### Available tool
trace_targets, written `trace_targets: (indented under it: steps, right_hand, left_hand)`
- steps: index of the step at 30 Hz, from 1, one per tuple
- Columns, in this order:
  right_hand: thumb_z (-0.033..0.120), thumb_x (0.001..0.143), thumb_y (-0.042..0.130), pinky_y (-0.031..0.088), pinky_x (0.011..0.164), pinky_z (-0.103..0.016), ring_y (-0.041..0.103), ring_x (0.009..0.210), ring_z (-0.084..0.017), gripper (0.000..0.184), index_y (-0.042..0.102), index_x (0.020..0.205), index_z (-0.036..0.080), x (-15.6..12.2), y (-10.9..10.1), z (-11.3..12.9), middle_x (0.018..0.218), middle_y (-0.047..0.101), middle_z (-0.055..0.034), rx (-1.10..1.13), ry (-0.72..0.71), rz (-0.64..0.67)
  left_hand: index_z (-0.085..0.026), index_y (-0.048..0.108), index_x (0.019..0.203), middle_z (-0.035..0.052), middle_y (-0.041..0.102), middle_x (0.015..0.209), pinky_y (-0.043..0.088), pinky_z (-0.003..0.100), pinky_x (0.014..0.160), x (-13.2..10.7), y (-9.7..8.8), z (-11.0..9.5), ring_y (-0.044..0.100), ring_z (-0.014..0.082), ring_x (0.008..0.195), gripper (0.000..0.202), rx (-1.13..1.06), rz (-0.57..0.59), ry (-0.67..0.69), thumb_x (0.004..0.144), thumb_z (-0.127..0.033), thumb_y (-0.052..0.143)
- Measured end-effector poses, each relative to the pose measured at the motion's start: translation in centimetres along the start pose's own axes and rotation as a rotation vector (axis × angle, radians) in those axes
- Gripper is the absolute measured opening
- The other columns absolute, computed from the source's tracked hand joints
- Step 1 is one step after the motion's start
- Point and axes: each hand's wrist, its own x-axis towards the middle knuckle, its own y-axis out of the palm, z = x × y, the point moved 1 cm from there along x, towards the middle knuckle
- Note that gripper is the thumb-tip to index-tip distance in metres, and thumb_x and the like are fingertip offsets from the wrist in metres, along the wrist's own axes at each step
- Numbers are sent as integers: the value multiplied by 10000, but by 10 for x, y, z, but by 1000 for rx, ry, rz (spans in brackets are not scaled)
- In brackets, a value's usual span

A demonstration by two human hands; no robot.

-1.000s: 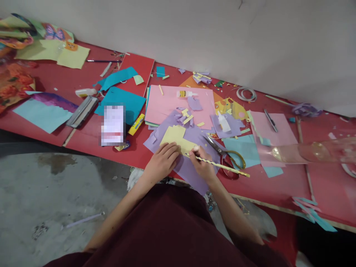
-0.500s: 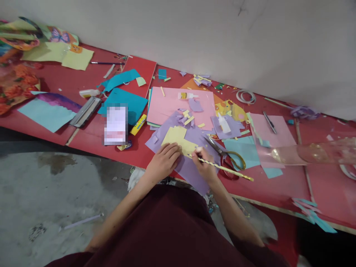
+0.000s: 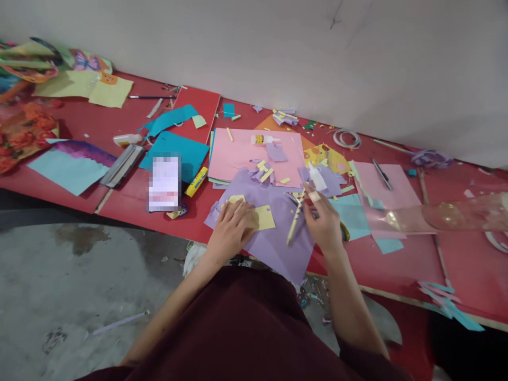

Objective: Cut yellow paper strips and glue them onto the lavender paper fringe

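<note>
My left hand point(image 3: 230, 222) lies over a pale yellow piece of paper point(image 3: 264, 217), fingers stretched across its left part. That paper rests on a larger purple sheet point(image 3: 270, 248) at the table's front edge. In my right hand point(image 3: 323, 219) is a pale yellow pencil with dark stripes point(image 3: 296, 219). Fingers and thumb pinch its upper end, and its lower end slants down to the left over the purple sheet. Beneath and beside my right hand lie scissors, mostly hidden; part of a yellowish handle point(image 3: 345, 232) shows.
Behind are a stack of pink paper point(image 3: 234, 159) with purple and yellow scraps, and two glue bottles, one yellow-labelled point(image 3: 260, 139), one white point(image 3: 317, 178). A blurred-out phone point(image 3: 164, 182) and a yellow glue stick point(image 3: 196, 181) lie left. A clear bottle point(image 3: 448, 214) stretches across the right.
My right hand has lifted off the yellow paper and moved right over the scissors, swinging the pencil round to point down-left. My left hand has shifted slightly; the yellow paper lies differently under it.
</note>
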Motion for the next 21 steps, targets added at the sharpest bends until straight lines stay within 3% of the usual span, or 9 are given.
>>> trace_targets:
  steps: [4,9,12,16,21]
  right_hand:
    - [209,1023,471,536,999,-419,673,1165,-264,383,606,1377,261,-13,-11,-1,1255,720,-97,7,-20,-3]
    - [210,992,442,522,1003,-520,639,1163,-328,341,640,1268,189,-54,-29,-28,1215,692,-152,-204,41,165]
    - [199,968,459,503,1035,-508,580,1254,-337,334,634,1252,177,-71,-35,-29,1339,600,-177,-236,72,79]
    - [255,931,522,544,917,-502,624,1096,-354,317,636,1217,182,-77,-35,-23,1188,653,-166,-346,165,95]
    - [300,912,536,535,889,-508,629,1026,-365,373,614,1248,158,-74,-33,-33,1126,696,-173,-388,192,166]
  left_hand:
    - [-157,536,1397,101,614,1447,286,555,1239,2,1,0,482,306,1413,416,-3,47,2,1016,-324,531]
    - [-201,597,1333,84,658,1378,312,545,1227,2,1,2,515,280,1378,335,-47,28,-2,1010,-271,547]
    - [-213,646,1238,75,694,1282,332,532,1220,2,0,3,537,273,1346,265,-84,-16,-22,980,-248,598]
    - [-206,648,1187,83,719,1153,369,527,1187,10,-6,2,604,265,1239,233,-53,-37,-63,960,-186,600]
    - [-175,611,1210,45,748,977,349,510,1194,39,-15,-1,690,227,1006,271,36,91,-38,950,-116,566]
